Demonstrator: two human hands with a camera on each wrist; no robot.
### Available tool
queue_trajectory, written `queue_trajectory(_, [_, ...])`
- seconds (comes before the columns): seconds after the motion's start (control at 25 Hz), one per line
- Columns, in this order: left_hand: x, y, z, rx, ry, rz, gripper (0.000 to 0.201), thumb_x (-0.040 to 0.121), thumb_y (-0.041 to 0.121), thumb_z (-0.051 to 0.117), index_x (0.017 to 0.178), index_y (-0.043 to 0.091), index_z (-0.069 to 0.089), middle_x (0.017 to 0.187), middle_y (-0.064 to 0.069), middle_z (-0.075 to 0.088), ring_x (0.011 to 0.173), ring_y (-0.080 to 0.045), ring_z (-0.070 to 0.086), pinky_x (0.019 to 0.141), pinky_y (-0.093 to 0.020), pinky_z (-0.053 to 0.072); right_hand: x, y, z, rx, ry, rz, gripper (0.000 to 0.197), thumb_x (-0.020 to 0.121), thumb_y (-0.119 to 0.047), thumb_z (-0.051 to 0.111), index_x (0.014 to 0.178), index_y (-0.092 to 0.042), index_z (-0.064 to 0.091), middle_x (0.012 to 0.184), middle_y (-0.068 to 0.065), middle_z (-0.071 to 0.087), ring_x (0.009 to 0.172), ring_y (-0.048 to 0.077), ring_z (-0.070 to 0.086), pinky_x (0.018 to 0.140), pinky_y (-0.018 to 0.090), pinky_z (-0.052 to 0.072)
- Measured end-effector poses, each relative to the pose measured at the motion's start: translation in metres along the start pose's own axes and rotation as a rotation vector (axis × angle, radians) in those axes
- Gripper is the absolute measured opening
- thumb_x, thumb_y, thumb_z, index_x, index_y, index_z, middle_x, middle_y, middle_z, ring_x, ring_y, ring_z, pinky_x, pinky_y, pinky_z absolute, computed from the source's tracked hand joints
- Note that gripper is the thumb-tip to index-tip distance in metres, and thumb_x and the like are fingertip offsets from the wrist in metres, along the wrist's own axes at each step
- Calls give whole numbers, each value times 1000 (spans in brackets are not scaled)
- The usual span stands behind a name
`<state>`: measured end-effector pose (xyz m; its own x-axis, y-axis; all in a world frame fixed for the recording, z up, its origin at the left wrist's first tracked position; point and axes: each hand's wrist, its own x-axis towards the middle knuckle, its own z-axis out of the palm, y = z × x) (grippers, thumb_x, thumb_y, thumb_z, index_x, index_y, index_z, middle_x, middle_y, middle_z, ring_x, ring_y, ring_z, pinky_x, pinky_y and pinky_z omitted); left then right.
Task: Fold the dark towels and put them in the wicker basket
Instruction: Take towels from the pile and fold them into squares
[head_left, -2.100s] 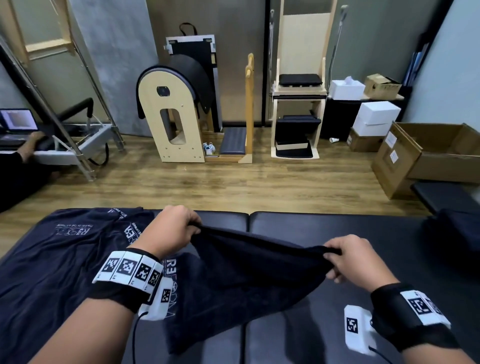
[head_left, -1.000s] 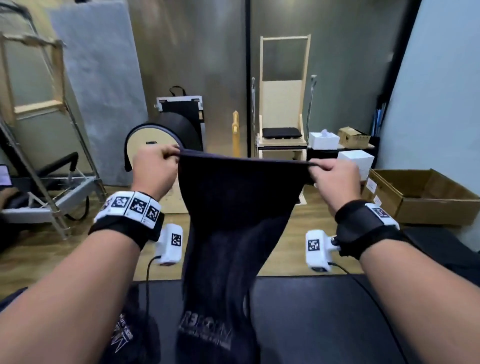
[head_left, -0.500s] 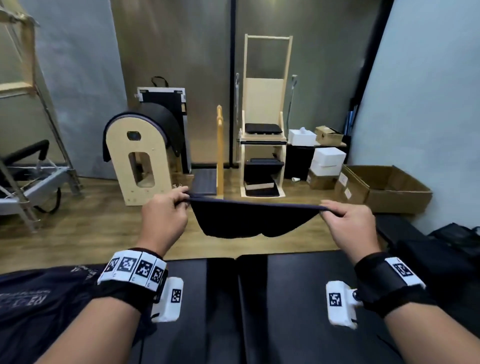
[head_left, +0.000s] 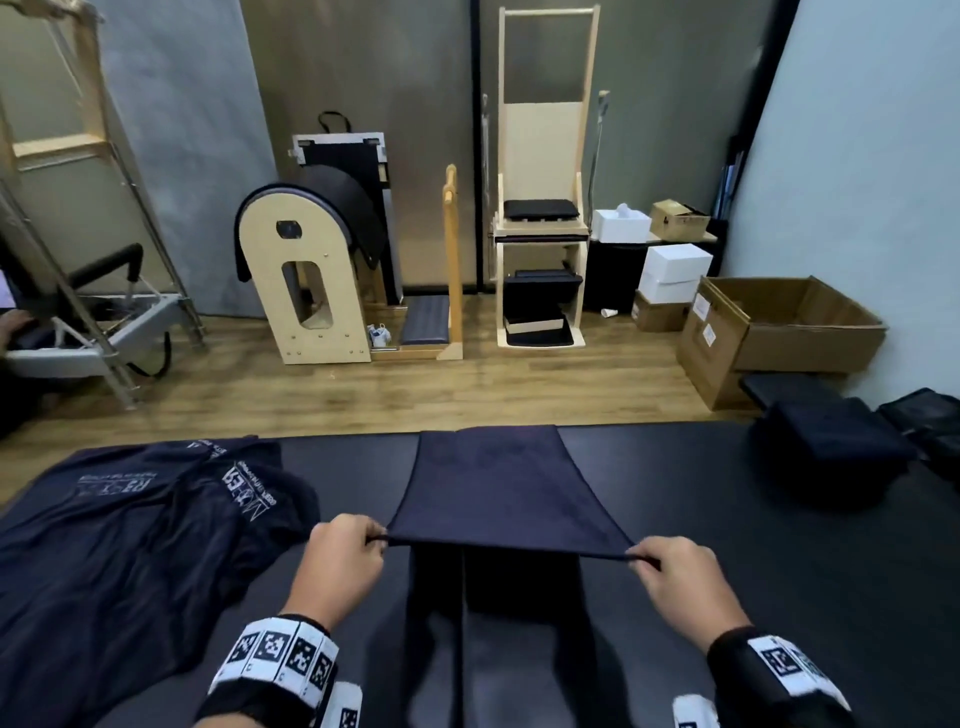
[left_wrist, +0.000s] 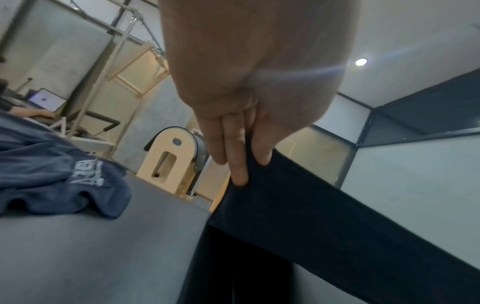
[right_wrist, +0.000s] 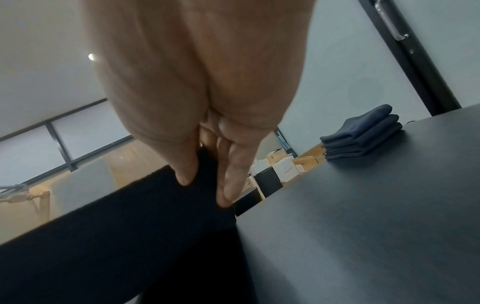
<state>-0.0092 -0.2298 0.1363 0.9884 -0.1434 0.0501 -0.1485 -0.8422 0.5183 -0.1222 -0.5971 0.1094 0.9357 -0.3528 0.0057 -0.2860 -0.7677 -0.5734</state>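
The left hand (head_left: 340, 564) and right hand (head_left: 675, 574) each pinch a near corner of the dark navy rectangular towel (head_left: 498, 488); its long axis runs away to the black padded surface (head_left: 727, 519). Half a second ago it sagged in mid-air; now its far end rests flat

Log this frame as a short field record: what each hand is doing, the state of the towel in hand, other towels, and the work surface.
left hand: pinches the near left corner of the held towel
right hand: pinches the near right corner
held towel: dark, stretched taut between the hands, far end lying flat on the table, near edge lifted
unfolded towels: dark heap with white print, at left on the table
folded stack: dark towels piled at the far right
table: black padded surface
wicker basket: not in view
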Motion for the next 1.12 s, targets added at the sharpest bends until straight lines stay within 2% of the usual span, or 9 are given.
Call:
queue_trajectory(0.08, [-31,2,10,96,-140,-62,15,77,15,63,68,23,72,72,-2,73,84,-25,69,69,-29,51,-24,20,-5,-88,-162,38,22,91,-20,66,76,-35,70,79,-7,73,87,17,71,72,24,48])
queue_trajectory(0.16, [-60,7,10,138,-287,-101,12,73,17,60,69,19,71,67,-1,71,78,-20,69,67,-28,53,-38,31,-11,-10,-350,108,21,93,-13,59,77,-22,68,67,1,73,67,19,74,60,28,54])
queue_trajectory(0.24, [-77,15,5,128,-400,-103,13,72,16,58,71,15,71,58,-1,70,70,-15,70,69,-28,57,-49,33,-21,98,-509,193,17,96,-5,53,83,-9,64,58,11,69,54,26,72,44,31,54])
queue_trajectory(0.4, [-88,30,-1,47,-501,-125,11,80,7,59,73,8,67,57,-7,69,51,-22,71,66,-35,61,-48,40,-40,101,-632,224,16,98,-5,51,85,-7,62,55,10,63,50,23,66,38,29,48])
queue_trajectory(0.6, [-59,36,12,43,-425,-75,15,85,8,58,72,12,65,60,-10,71,49,-21,69,57,-27,58,-26,43,-39,112,-510,216,10,95,-6,54,90,-4,62,56,12,64,48,24,66,40,31,51])
queue_trajectory(0.72, [-15,37,22,62,-375,-37,17,86,11,57,72,16,65,60,-8,70,48,-16,67,61,-31,59,-1,39,-36,120,-359,171,11,92,-6,60,83,-12,65,54,12,67,46,25,67,44,35,56])
queue_trajectory(0.88, [68,34,36,82,-337,11,18,87,14,57,73,20,66,63,-2,70,48,-13,66,65,-35,60,55,25,-36,119,-253,188,16,91,-9,63,80,-16,71,55,11,70,50,28,70,49,32,59])
queue_trajectory(1.04, [139,27,50,113,-324,43,11,86,19,64,84,22,74,83,2,73,86,-22,67,80,-32,55,116,10,-26,174,-127,256,17,92,-2,62,79,-9,70,65,14,73,50,23,71,47,31,57])
queue_trajectory(1.12, [171,25,57,111,-327,60,11,86,18,65,87,20,76,88,-1,74,93,-24,66,79,-30,52,145,6,-17,169,-96,260,18,92,1,61,79,-9,69,70,14,73,51,21,72,44,31,56])
